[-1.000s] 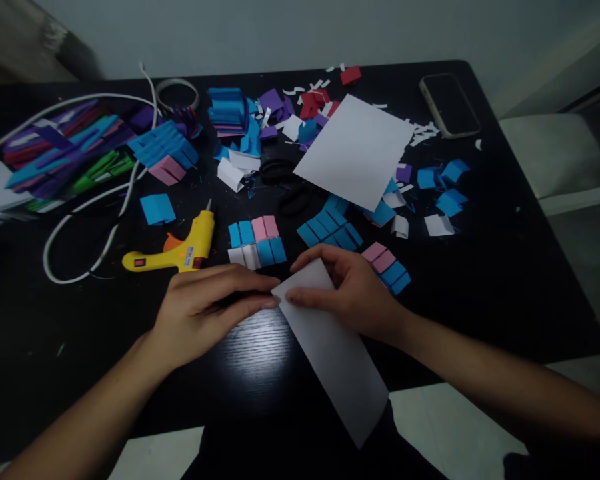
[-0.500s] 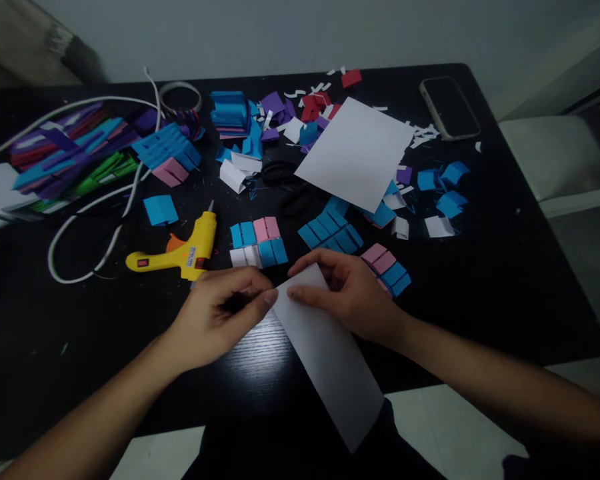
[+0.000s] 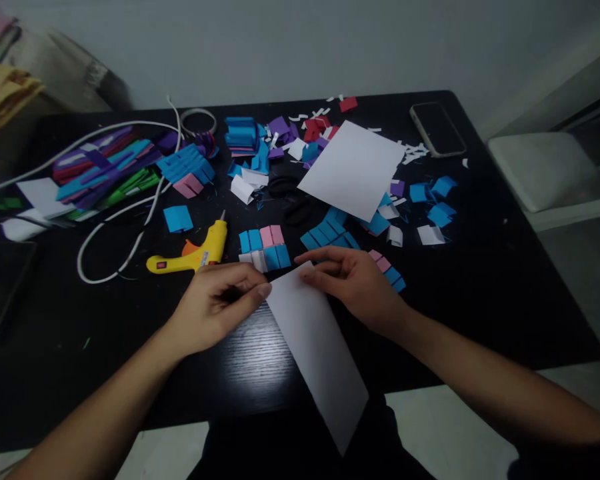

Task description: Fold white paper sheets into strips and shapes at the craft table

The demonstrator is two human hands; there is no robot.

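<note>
A long strip of white paper (image 3: pixel 319 353) hangs slanting over the table's front edge. Its top left corner is pinched between thumb and fingers of my left hand (image 3: pixel 223 303). My right hand (image 3: pixel 357 287) grips the top right corner, thumb on the face and fingers behind. Just beyond my hands lie small folded paper pieces: a blue, pink and white group (image 3: pixel 264 247), a blue group (image 3: pixel 329 230) and a pink and blue group (image 3: pixel 389 272) partly behind my right hand. A yellow glue gun (image 3: pixel 213 241) rests beyond my left hand, partly covered by it.
A larger white sheet (image 3: pixel 353 170) partly covers paper scraps and black scissors (image 3: pixel 296 210). Coloured paper strips (image 3: pixel 103 167) and a white cable (image 3: pixel 83 257) lie left. A phone (image 3: pixel 437 130) sits at the back right; a dark device (image 3: pixel 3 287) is at the left edge.
The camera view has shifted, showing more of the left side. My right hand's fingers have moved slightly along the strip's top edge, and my hands are a little farther apart. Both still grip the strip.
</note>
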